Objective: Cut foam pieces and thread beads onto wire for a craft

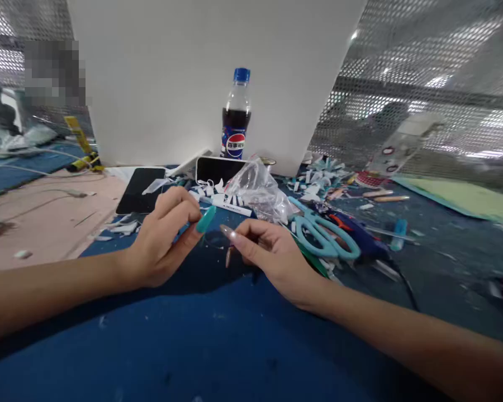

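Over the blue table, my left hand (163, 240) is closed, its fingers curled toward the thumb. A glossy teal pointed piece (206, 219) lies at that thumb's tip, between thumb and index finger. Just to the right, my right hand (272, 251) is also curled, with a long, shiny, pointed nail on the thumb. Whatever its fingers hold, if anything, is hidden. The two hands are apart. Beside the right hand lie light-blue scissors (318, 231). A crumpled clear plastic bag (262, 190) and a white marker-like stick (233, 206) are behind the hands.
A cola bottle (236, 120) stands before a white board (163, 72). One dark-screened phone (140, 190) lies at left; another phone (218, 169) leans at the back. White and teal scraps (318, 176) are heaped right of centre. A dark-blue corded tool (360, 234) lies beyond the scissors.
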`<action>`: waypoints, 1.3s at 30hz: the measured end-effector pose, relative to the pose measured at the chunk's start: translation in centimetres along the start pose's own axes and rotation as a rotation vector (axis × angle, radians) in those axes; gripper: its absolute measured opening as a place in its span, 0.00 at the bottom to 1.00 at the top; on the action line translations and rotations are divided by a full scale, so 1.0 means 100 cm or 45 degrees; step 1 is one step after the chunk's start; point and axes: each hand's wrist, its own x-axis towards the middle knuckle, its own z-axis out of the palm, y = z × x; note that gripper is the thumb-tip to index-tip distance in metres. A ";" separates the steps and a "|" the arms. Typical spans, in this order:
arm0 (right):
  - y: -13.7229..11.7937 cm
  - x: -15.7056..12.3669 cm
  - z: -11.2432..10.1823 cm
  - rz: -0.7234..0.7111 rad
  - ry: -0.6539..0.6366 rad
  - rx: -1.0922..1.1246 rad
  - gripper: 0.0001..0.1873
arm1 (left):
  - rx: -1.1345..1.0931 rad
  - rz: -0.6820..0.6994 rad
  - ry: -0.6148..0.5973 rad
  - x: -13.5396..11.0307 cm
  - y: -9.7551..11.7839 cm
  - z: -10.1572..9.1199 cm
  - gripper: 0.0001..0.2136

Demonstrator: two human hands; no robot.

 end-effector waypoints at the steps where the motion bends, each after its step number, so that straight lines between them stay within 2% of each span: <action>1: 0.000 0.000 0.000 0.008 0.010 -0.007 0.14 | -0.006 0.021 -0.018 0.000 0.001 -0.001 0.07; 8: 0.001 0.001 0.002 0.043 0.101 -0.058 0.14 | -0.088 0.068 -0.104 0.004 0.003 -0.003 0.17; 16: 0.003 0.001 0.001 0.021 0.124 -0.076 0.14 | 0.046 0.063 -0.050 0.003 0.004 -0.001 0.17; 19: 0.003 0.002 0.002 0.013 0.118 -0.058 0.14 | 0.102 0.127 -0.105 0.003 0.004 0.000 0.12; 22: 0.004 0.002 0.001 0.005 0.115 -0.063 0.14 | 0.094 0.107 -0.158 0.003 0.002 0.000 0.09; 25: 0.005 0.002 0.001 0.003 0.135 -0.080 0.14 | 0.006 0.091 -0.220 0.003 0.001 0.000 0.10; 30: 0.008 0.001 0.000 -0.018 0.189 -0.103 0.14 | -0.051 0.171 -0.342 0.001 -0.001 0.000 0.14; 39: 0.005 0.002 0.002 -0.003 0.140 -0.004 0.14 | 0.035 0.145 -0.293 0.001 -0.002 0.004 0.09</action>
